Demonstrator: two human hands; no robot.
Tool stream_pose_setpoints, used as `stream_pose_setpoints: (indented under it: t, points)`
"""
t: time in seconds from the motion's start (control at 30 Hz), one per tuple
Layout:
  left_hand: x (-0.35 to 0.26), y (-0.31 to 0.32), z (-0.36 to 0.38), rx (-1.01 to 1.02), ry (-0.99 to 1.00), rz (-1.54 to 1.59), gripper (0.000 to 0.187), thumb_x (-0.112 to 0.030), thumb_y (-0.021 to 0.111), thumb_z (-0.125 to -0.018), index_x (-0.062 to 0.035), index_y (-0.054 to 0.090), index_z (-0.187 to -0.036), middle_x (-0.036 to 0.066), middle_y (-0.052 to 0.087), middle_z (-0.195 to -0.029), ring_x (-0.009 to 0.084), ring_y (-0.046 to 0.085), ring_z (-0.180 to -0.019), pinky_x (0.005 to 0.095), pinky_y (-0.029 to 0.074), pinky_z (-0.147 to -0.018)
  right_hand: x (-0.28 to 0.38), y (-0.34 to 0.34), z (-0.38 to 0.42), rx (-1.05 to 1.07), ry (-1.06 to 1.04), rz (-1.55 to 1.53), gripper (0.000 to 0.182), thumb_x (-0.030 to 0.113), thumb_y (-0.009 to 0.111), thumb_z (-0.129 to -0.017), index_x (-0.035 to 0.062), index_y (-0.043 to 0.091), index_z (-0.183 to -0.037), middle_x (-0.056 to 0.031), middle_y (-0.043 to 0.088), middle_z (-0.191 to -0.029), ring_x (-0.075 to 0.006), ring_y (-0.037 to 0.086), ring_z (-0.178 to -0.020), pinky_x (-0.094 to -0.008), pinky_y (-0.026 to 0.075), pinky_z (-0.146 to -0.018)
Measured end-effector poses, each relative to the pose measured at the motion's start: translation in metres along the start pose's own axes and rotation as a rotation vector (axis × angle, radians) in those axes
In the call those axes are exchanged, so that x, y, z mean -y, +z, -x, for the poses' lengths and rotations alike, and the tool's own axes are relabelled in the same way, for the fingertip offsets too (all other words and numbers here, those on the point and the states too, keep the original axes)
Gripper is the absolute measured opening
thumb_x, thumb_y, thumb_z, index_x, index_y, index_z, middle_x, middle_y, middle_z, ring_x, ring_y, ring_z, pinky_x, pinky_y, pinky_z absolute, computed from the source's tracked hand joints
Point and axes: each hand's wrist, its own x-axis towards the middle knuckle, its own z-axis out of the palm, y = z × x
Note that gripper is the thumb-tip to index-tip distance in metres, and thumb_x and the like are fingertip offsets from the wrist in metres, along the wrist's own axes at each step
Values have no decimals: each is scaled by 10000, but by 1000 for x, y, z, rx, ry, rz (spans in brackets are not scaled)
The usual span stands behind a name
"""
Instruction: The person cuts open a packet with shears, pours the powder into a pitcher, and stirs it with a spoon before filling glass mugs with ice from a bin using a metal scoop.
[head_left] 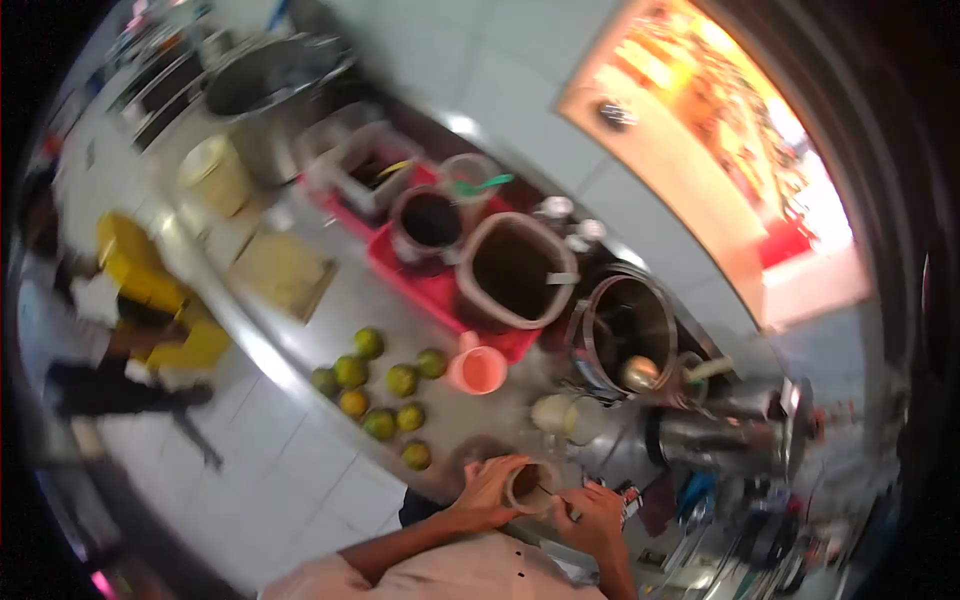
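My left hand (488, 492) is wrapped round the side of a pale cup (515, 499) with brown contents, near the front edge of the steel counter. My right hand (595, 512) is closed on a thin dark spoon-like utensil (548, 490), whose far end reaches into the cup. Blur hides the exact shape of that end. Ahead of the cup, to the left, lie several green-yellow citrus fruits (402, 380). A pink mug (478, 369) stands beyond, near the fruits.
On red trays (400, 262) sit plastic tubs, one a large tub (515, 270) of dark contents. A steel pot (625, 335) holds a ladle. Steel cylindrical equipment (725, 440) stands right. A cutting board (282, 272) lies on the counter (330, 300). Left, a person (75, 330) handles a yellow container (140, 260).
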Motion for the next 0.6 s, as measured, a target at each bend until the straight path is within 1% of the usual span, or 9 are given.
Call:
stream_pose_setpoints:
  t: [0.03,0.13,0.23,0.33,0.4,0.43,0.5,0.57,0.6]
  points:
    - [3,0,-1,-17,8,18,972,-379,927,-711,-137,438,-1515,102,508,-1497,284,434,-1411,486,247,-1105,-6,5,7,53,43,-20,88,125,780,-854,51,742,-881,-100,705,-721,-265,636,-600,-373,482,-571]
    - [0,-4,1,16,14,-8,975,-373,917,-726,-139,414,-1529,109,493,-1505,289,429,-1415,492,267,-1086,6,11,-4,-27,62,-132,62,96,761,-869,44,733,-886,-102,700,-721,-256,631,-607,-361,464,-557]
    - [0,-5,1,-22,15,-16,980,-372,911,-740,-136,395,-1539,122,488,-1502,298,439,-1406,499,273,-1076,11,5,-12,-104,9,-50,65,82,747,-884,36,705,-865,-112,702,-755,-276,616,-633,-377,467,-610]
    - [3,-2,4,-63,31,11,965,-392,908,-742,-113,419,-1526,128,498,-1490,298,446,-1401,498,267,-1085,7,-4,-2,57,97,12,49,86,747,-900,45,745,-927,-98,711,-760,-249,625,-634,-383,480,-620]
    - [4,4,5,-63,42,-1,958,-401,913,-733,-107,442,-1514,131,510,-1478,298,450,-1398,498,267,-1089,1,1,-2,38,60,-104,48,86,749,-899,49,739,-927,-98,702,-751,-251,612,-629,-383,477,-616]
    - [-1,4,3,-50,32,-26,945,-401,928,-710,-106,478,-1486,128,534,-1461,299,457,-1392,484,271,-1094,0,3,1,16,72,-152,48,87,750,-898,51,736,-927,-98,697,-747,-252,605,-626,-383,475,-614]
    - [1,8,3,-115,103,19,927,-380,939,-696,-107,497,-1464,118,547,-1458,298,463,-1386,472,279,-1097,4,0,-11,-107,24,-93,57,97,752,-898,47,732,-918,-98,671,-714,-247,586,-610,-365,464,-574]
    - [-11,2,0,-91,79,-42,932,-331,944,-694,-107,478,-1469,109,553,-1451,304,466,-1376,468,280,-1108,3,-13,-9,-123,39,-2,69,113,743,-908,45,733,-918,-98,666,-706,-255,590,-613,-347,466,-562]
    - [-15,0,-3,-75,80,-29,938,-315,944,-694,-108,469,-1475,109,553,-1448,306,469,-1369,469,280,-1111,1,-20,-2,-76,74,40,76,122,741,-912,47,728,-910,-98,669,-707,-254,594,-615,-349,470,-565]
